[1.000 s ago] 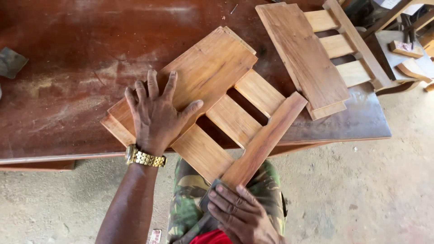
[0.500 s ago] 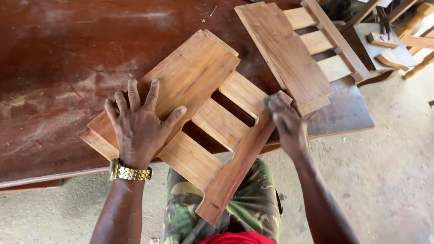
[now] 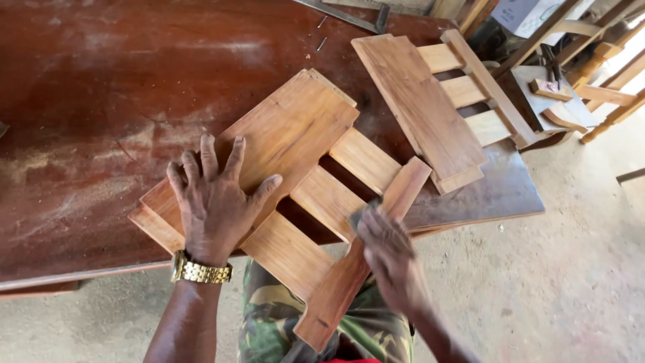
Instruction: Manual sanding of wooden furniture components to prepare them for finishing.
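Left hand (image 3: 213, 202) pressing flat, fingers spread, on brown slatted wooden frame (image 3: 295, 195); right hand (image 3: 390, 252) blurred, grip unclear, rubbing side rail; frame looking stiff, light, best held by rails

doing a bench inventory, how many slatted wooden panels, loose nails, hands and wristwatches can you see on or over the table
slatted wooden panels: 2, the near panel under both hands and the far panel behind it
loose nails on the table: 2, nail and nail
hands: 2, left hand flat on the near panel, right hand on its rail
gold wristwatch: 1
total: 7
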